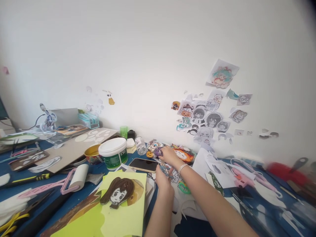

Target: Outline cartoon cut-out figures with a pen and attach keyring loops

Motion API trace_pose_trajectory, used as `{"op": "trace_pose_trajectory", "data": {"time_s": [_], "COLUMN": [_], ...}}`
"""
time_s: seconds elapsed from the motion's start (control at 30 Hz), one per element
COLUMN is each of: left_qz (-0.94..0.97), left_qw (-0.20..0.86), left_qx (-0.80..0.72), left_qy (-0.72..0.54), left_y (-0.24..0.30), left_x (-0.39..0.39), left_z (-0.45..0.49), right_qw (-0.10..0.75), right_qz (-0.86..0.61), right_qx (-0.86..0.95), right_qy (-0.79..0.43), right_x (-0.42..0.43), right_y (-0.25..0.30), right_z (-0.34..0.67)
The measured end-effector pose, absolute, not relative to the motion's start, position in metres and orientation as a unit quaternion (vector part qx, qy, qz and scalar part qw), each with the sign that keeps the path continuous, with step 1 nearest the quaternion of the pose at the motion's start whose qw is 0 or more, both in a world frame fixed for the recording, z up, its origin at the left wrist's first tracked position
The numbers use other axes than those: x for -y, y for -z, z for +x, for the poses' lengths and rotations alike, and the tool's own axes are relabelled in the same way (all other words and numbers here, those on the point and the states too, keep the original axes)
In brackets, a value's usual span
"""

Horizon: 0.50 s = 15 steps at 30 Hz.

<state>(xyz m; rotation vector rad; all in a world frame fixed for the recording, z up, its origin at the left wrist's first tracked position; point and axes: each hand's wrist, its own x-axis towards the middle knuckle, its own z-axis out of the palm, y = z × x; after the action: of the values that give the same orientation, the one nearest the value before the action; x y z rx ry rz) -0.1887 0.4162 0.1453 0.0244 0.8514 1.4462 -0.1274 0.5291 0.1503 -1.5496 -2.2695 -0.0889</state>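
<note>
My left hand (161,177) is closed on a small cartoon cut-out (165,169) with blue colouring, low over the paper pile. Farther forward, my right hand (170,156), with a bracelet on its wrist, has its fingertips at a purple cartoon cut-out (158,151). Those fingers look pinched on its edge. Around the hands lie more cut-outs: an orange one with a white face (183,155), a round pumpkin-like one (149,154) and a green one (184,187). A phone (144,165) lies just left of my left hand.
A white-lidded green tub (113,153) and a gold bowl (93,153) stand to the left. Nearer are a pink-handled roller (79,177) and yellow-green sheets (125,219) bearing a brown-haired cut-out (118,193). A pink glue gun (243,177) lies right. Drawings cover part of the wall.
</note>
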Motion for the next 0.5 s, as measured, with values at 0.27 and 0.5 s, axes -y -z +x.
{"op": "trace_pose_trajectory", "data": {"time_s": [0.27, 0.5], "left_qz": [0.019, 0.001], "left_qw": [0.663, 0.673], "left_qx": [-0.382, -0.374], "left_qy": [-0.643, -0.638], "left_y": [-0.144, -0.146], "left_x": [-0.417, -0.416], "left_z": [-0.190, -0.191], "right_qw": [0.368, 0.409], "right_qz": [-0.580, -0.536], "right_qx": [0.723, 0.698], "right_qy": [-0.069, -0.242], "right_x": [-0.535, -0.530], "right_y": [-0.146, -0.163], "right_z": [-0.120, -0.096]}}
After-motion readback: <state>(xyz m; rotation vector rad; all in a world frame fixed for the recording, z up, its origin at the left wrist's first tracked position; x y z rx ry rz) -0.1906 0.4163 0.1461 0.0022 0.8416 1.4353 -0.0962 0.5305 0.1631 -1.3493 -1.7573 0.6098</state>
